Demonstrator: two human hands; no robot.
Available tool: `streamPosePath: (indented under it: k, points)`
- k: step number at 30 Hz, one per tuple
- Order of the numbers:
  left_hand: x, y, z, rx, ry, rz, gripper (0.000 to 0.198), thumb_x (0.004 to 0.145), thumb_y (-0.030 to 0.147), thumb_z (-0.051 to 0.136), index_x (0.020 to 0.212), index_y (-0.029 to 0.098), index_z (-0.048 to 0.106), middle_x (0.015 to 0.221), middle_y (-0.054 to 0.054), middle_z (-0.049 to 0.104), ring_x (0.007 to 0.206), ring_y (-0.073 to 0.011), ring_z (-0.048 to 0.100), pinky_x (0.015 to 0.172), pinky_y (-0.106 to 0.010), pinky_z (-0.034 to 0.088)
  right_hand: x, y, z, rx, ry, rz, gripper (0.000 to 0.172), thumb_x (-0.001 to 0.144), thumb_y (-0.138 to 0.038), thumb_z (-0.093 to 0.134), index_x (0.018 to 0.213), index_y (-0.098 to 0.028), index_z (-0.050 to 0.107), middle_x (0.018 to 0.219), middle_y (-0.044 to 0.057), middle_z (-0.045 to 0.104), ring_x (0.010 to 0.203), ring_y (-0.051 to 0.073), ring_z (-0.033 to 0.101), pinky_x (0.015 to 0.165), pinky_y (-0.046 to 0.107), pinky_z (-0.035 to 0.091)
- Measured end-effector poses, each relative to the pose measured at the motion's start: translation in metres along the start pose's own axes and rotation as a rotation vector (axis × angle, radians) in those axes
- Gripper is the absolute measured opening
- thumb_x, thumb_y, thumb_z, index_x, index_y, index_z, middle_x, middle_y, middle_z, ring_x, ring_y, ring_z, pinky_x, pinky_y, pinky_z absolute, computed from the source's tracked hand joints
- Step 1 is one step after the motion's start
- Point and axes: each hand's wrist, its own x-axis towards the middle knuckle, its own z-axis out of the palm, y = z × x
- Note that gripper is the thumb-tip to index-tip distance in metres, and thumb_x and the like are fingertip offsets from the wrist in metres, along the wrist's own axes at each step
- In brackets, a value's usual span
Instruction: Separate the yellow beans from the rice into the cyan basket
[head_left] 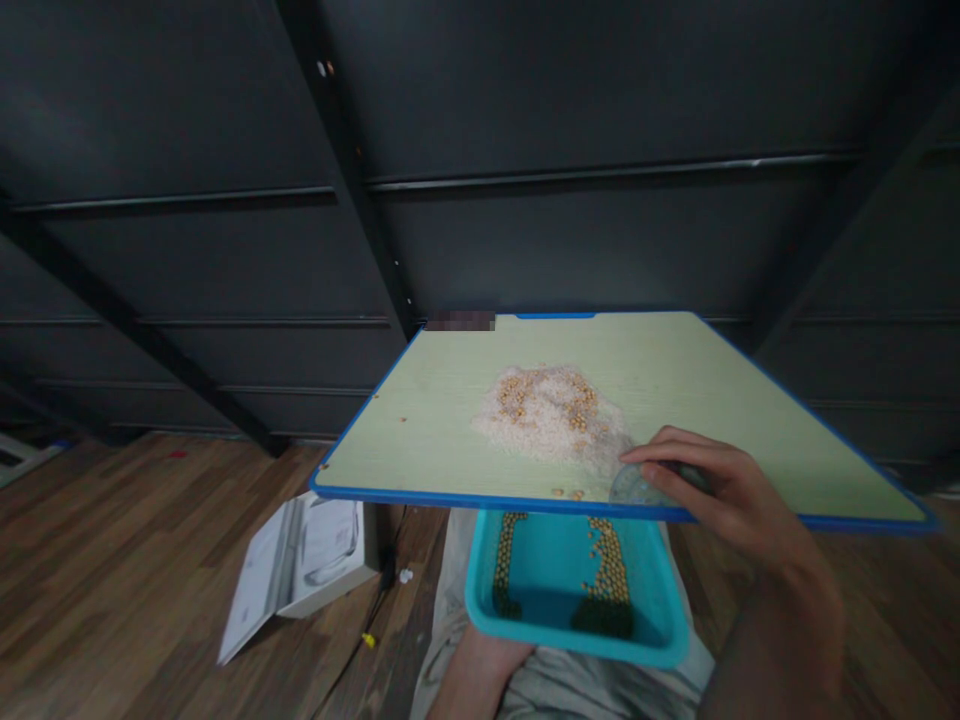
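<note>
My right hand [705, 475] is closed on a clear, shallow cup-like container [634, 487] at the front edge of the pale green tabletop [720, 375]. The cup's far side touches the edge of a heap of white rice [517, 435] with yellow soybeans [577, 410] mixed in. A few loose soybeans [568, 494] lie left of the cup. Below the table edge, a turquoise tray [577, 650] rests over my lap, with soybeans along its left and right sides and dark green beans [604, 617] near the front. My left hand [499, 650] is under the tray, its fingers hidden.
A blue rim [450, 498] borders the tabletop. A dark panelled wall [585, 240] rises behind it. On the wooden floor at left stand an opened white box [330, 550] and a black cable [360, 640] with a yellow tag.
</note>
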Motion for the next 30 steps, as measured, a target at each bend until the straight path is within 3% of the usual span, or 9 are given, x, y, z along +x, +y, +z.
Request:
streamPosePath:
  k: [6,11,17,22,27,30]
  points:
    - [0.007,-0.005,-0.015,0.032,-0.079,0.02,0.033,0.071,0.014,0.065,0.086,0.043,0.074,0.096,0.017,0.078,0.105,-0.0128,0.07,0.115,-0.031,0.028,0.002,0.005,-0.001,-0.034,0.076,0.005,0.019,0.094,-0.031,0.056,0.102,-0.028,0.072,0.09,0.003,0.066,0.083,0.018,0.061,0.072,0.033,0.045]
    - [0.006,-0.002,-0.005,-0.003,-0.161,-0.019,0.03,0.08,0.017,0.058,0.083,0.043,0.073,0.091,0.02,0.077,0.102,-0.0099,0.07,0.114,-0.031,0.031,0.003,0.007,0.0,-0.038,0.052,0.002,0.019,0.094,-0.03,0.056,0.102,-0.027,0.072,0.088,0.004,0.066,0.081,0.019,0.061,0.071,0.034,0.045]
    - [0.002,0.003,0.008,-0.009,-0.194,-0.026,0.026,0.063,0.036,0.079,0.086,0.045,0.072,0.095,0.02,0.076,0.101,-0.0133,0.071,0.112,-0.029,0.034,0.0,0.001,0.0,0.036,0.003,-0.019,0.017,0.092,-0.029,0.058,0.099,-0.028,0.074,0.087,0.003,0.067,0.082,0.018,0.062,0.071,0.033,0.047]
    - [0.003,0.002,0.006,0.015,-0.163,-0.001,0.028,0.057,0.044,0.081,0.083,0.047,0.073,0.092,0.019,0.077,0.099,-0.0156,0.072,0.112,-0.031,0.035,0.005,-0.004,0.005,-0.001,0.045,-0.019,0.018,0.093,-0.028,0.058,0.102,-0.027,0.073,0.093,0.004,0.068,0.086,0.018,0.063,0.074,0.032,0.048]
    - [0.004,0.002,0.004,0.085,-0.125,0.021,0.027,0.057,0.045,0.08,0.083,0.044,0.075,0.096,0.014,0.079,0.109,-0.017,0.069,0.114,-0.032,0.033,0.013,-0.009,0.018,0.008,0.043,-0.03,0.018,0.092,-0.025,0.058,0.101,-0.025,0.074,0.094,0.004,0.068,0.088,0.018,0.063,0.075,0.032,0.049]
    - [0.003,0.002,0.006,0.141,-0.131,0.027,0.014,0.067,0.043,0.071,0.08,0.038,0.077,0.098,0.01,0.08,0.122,-0.0184,0.061,0.117,-0.037,0.029,0.015,-0.01,0.023,0.012,0.046,-0.025,0.019,0.092,-0.024,0.057,0.102,-0.025,0.073,0.097,0.004,0.069,0.09,0.018,0.063,0.077,0.032,0.049]
